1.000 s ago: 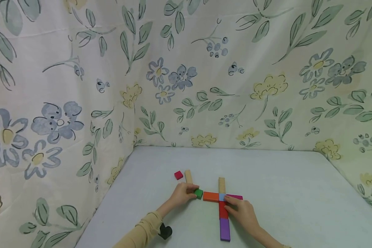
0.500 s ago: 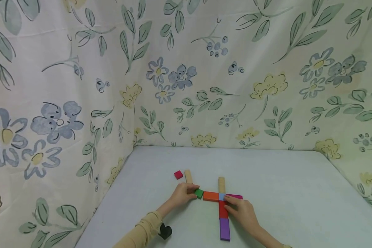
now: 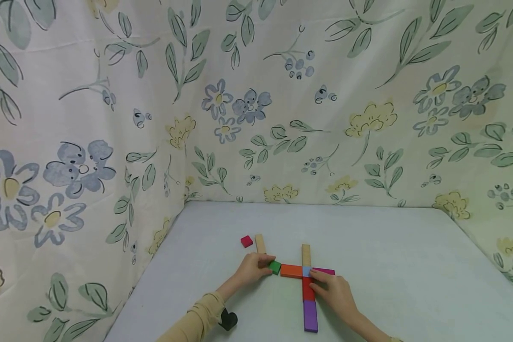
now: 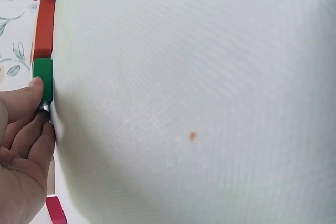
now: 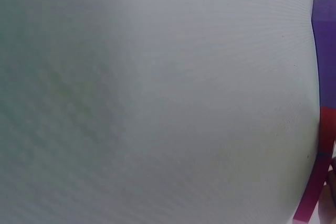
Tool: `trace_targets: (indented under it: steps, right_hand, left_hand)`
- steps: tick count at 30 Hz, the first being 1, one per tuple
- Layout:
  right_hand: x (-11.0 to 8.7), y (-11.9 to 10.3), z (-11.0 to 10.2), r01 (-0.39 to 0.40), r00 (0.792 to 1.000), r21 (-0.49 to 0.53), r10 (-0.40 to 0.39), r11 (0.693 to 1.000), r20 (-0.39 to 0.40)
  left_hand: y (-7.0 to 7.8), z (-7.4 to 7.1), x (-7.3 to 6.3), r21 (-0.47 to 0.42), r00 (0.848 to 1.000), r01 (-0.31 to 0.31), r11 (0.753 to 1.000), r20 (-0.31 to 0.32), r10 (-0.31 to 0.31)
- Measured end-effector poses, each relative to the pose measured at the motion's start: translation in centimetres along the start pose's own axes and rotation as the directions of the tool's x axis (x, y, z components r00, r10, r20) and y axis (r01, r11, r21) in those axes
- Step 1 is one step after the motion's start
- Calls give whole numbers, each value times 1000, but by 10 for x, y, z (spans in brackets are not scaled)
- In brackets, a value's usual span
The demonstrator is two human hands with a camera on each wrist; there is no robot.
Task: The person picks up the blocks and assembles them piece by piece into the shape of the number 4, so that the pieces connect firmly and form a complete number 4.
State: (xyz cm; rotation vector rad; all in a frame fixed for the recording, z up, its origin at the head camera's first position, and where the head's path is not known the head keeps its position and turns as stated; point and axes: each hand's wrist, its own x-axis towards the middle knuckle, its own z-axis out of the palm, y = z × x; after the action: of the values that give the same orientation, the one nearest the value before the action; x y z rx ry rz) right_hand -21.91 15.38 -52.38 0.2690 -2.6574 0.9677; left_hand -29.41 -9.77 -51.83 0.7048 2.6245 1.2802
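In the head view my left hand (image 3: 250, 270) pinches a small green block (image 3: 275, 267) between thumb and fingers, low on the table. Just right of it lies an orange block (image 3: 291, 271), whose far end meets a small light blue block (image 3: 306, 271). My right hand (image 3: 336, 294) has its fingertips on the light blue block and beside the red block (image 3: 308, 289). A magenta block (image 3: 325, 271) extends to the right, partly behind those fingers. A natural wood block (image 3: 306, 255) stretches away from the cross-shaped layout, and a purple block (image 3: 310, 316) continues the red one toward me.
Beyond my left hand lie another natural wood block (image 3: 260, 243) and a small crimson block (image 3: 246, 241). A black heart-shaped piece (image 3: 228, 319) sits beside my left sleeve (image 3: 201, 316). Floral cloth (image 3: 308, 156) encloses the white table (image 3: 410, 266) at the back and sides.
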Motion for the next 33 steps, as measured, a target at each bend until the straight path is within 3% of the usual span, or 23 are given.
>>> trace_targets:
  steps: [6,26,33]
  right_hand:
    - [-1,0,0,6,1000,-13,-6,1000,-8]
    - [0,0,0,4,1000,-4,-4,1000,-9]
    - [-1,-2,-1,-11,1000,2,11,1000,11]
  left_hand:
    - [1,-1,-2,15,1000,-31,999,6,31]
    - [-1,0,-3,23,998,-54,998,-15,54]
    - [4,-1,-5,-15,995,-41,999,-96,40]
